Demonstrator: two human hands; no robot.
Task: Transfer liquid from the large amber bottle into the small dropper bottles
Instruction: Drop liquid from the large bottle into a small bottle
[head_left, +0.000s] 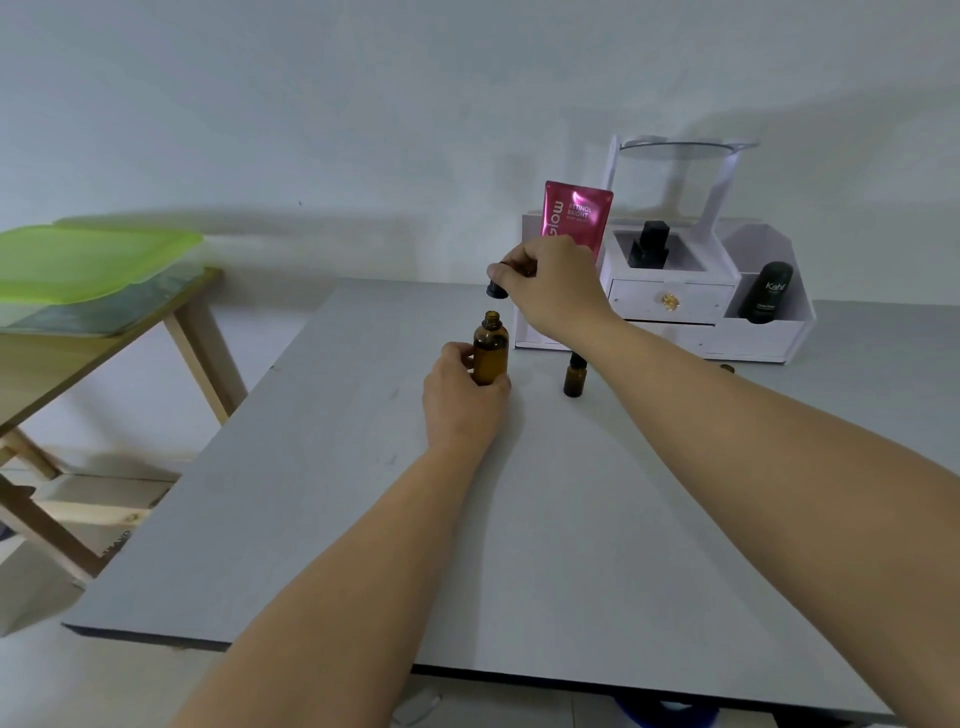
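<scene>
Head view is showing the task only just getting under way. The left hand (460, 395) is closing its grip around the large amber bottle (491, 358), which is standing upright at the grey desk (363, 519) with its mouth bare. The right hand (550, 283) is hovering just above that mouth, its grip pinching the black cap (497, 289). One small dropper bottle (573, 380) is standing near the big one on its right, apparently capped. A second amber top (726, 368) is peeking out behind the right forearm. Nothing is looking poured yet, so opening and filling the small bottles is, I judge, all remaining.
</scene>
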